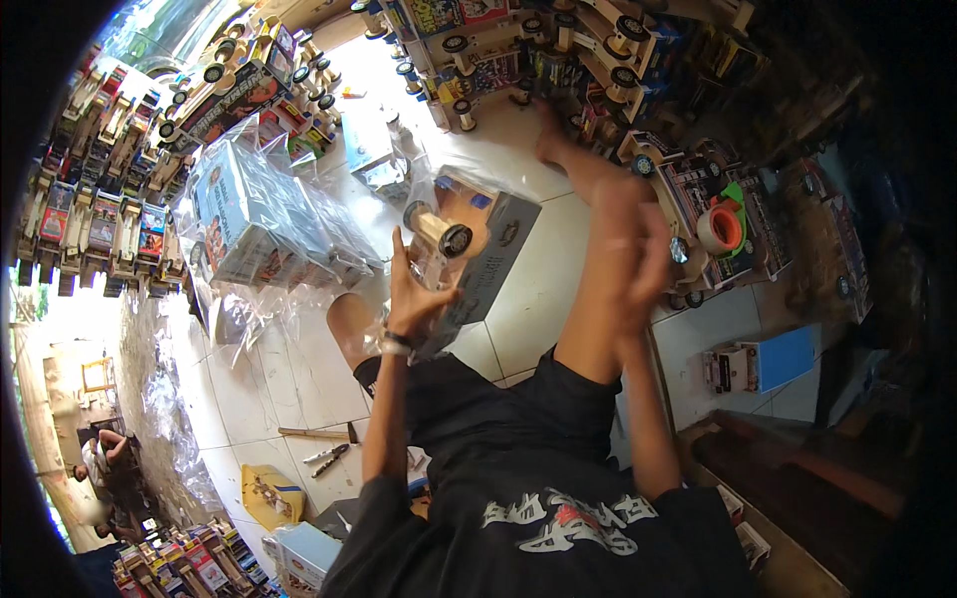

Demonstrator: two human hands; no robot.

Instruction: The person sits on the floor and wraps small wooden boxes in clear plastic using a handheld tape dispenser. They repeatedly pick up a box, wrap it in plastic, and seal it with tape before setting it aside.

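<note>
My left hand (414,294) holds a wooden toy truck (503,244), its thumb and fingers spread against the underside. The truck is tipped so that its bare wooden bottom, an axle block and a black wheel (456,240) show; its side panel is grey with dark print. Clear plastic lies around part of it. Over by my bent right knee, my right hand (648,259) is raised and smeared by motion, so its fingers are hard to read. It is apart from the truck, and a roll of orange tape (720,230) with a green part lies nearest to it.
Plastic-wrapped toy trucks (264,214) stand at the left. Stacked toy trucks (105,214) line the far left and back. A hammer (319,434), a pen-like tool (327,458) and a yellow piece (271,496) lie on the tiles. A blue-topped truck (783,359) sits at right.
</note>
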